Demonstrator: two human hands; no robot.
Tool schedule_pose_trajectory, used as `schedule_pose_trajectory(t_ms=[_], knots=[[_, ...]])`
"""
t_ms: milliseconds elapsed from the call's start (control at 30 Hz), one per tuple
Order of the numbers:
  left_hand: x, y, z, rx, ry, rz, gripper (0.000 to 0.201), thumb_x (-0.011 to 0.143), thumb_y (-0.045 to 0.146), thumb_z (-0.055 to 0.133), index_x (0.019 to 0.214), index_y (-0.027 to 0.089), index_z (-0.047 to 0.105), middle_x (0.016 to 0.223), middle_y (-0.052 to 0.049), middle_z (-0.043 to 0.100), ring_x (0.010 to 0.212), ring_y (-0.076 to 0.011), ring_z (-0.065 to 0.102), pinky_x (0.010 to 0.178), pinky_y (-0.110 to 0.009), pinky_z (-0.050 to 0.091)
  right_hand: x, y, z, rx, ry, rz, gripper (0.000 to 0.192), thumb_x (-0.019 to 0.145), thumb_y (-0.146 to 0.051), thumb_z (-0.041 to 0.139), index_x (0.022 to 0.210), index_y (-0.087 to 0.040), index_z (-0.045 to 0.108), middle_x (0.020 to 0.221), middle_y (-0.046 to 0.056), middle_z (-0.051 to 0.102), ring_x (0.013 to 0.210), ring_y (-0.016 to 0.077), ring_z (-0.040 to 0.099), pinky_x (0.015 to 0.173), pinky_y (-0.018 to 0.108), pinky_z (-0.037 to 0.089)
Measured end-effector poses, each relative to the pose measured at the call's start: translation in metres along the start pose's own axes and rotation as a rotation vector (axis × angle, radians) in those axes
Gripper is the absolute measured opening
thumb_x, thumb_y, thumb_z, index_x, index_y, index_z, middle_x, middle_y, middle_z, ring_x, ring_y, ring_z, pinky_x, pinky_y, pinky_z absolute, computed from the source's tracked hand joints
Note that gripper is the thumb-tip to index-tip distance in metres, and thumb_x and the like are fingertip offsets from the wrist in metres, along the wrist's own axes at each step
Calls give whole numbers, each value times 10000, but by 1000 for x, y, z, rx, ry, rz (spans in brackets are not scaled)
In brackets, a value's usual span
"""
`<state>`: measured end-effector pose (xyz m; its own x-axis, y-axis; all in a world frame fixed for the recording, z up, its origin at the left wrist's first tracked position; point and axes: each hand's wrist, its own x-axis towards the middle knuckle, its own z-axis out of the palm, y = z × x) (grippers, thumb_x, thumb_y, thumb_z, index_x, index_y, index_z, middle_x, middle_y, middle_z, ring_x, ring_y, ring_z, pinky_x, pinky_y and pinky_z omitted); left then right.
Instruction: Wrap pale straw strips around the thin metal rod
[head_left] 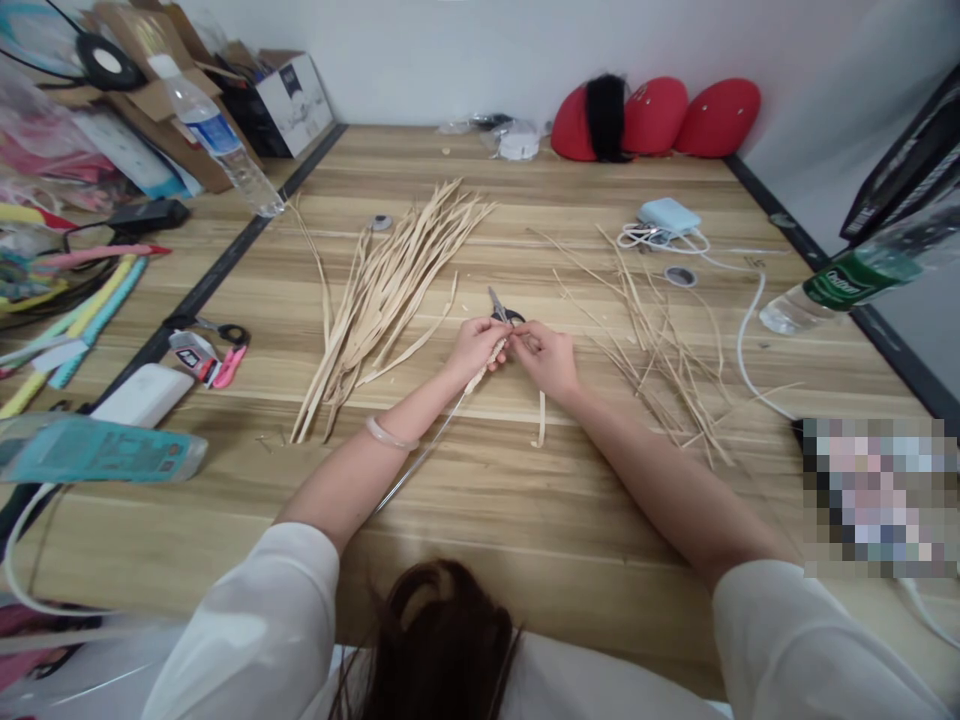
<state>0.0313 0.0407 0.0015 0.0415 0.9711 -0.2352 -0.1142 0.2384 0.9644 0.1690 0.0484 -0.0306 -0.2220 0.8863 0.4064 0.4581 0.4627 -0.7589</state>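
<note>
My left hand (474, 346) and my right hand (550, 357) meet at the middle of the wooden table (525, 500). Both pinch a pale straw strip (491, 360) wound on a thin metal rod (420, 462) that slants down toward my left elbow. A loose end of the strip (541, 420) hangs below my right hand. Small scissors (502, 310) lie just behind my fingers. A bundle of flat straw strips (382, 290) lies to the left, thinner scattered straw stems (660, 350) to the right.
Water bottles lie at the back left (217, 135) and the right edge (847, 285). A power bank with white cable (669, 216), red pads (656, 115), cardboard boxes (285, 100), a white case (142, 395) and pink cutters (225, 365) ring the work area.
</note>
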Motion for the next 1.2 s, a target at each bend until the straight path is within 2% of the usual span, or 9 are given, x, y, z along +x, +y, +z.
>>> schedule_pose_trajectory(t_ms=[300, 500, 733, 933, 1200], knots=[[-2, -2, 2, 116, 34, 62, 175, 849, 195, 538, 706, 113, 596, 483, 51, 513, 360, -38, 473, 326, -156, 302, 1, -1, -1, -18, -15, 14, 145, 816, -282, 551, 812, -168, 641, 457, -73, 404, 424, 83, 353, 498, 225, 280], [-1, 0, 0, 130, 42, 15, 283, 894, 224, 468, 648, 118, 559, 476, 39, 511, 348, -42, 472, 322, -164, 308, 0, 0, 0, 2, -1, -2, 140, 826, -287, 548, 799, -173, 623, 443, -84, 371, 412, 77, 325, 484, 223, 260], [2, -1, -1, 131, 19, 15, 264, 882, 197, 429, 659, 122, 549, 497, 40, 510, 331, -47, 466, 314, -168, 313, 0, 0, 0, 4, 6, -4, 147, 828, -295, 546, 794, -172, 620, 448, -84, 370, 419, 74, 318, 487, 222, 260], [3, 0, -3, 74, -32, 4, 192, 821, 137, 404, 745, 126, 579, 502, 44, 526, 346, -56, 480, 327, -166, 320, 1, -1, 1, 9, 33, 6, 148, 827, -295, 540, 809, -170, 617, 450, -86, 357, 419, 74, 308, 489, 224, 256], [0, 2, -1, 35, -9, -3, 144, 803, 154, 465, 827, 123, 603, 487, 54, 520, 329, -50, 452, 327, -165, 303, 1, 1, 1, 9, 33, -9, 137, 826, -287, 531, 810, -175, 607, 443, -94, 337, 414, 71, 284, 482, 222, 248]])
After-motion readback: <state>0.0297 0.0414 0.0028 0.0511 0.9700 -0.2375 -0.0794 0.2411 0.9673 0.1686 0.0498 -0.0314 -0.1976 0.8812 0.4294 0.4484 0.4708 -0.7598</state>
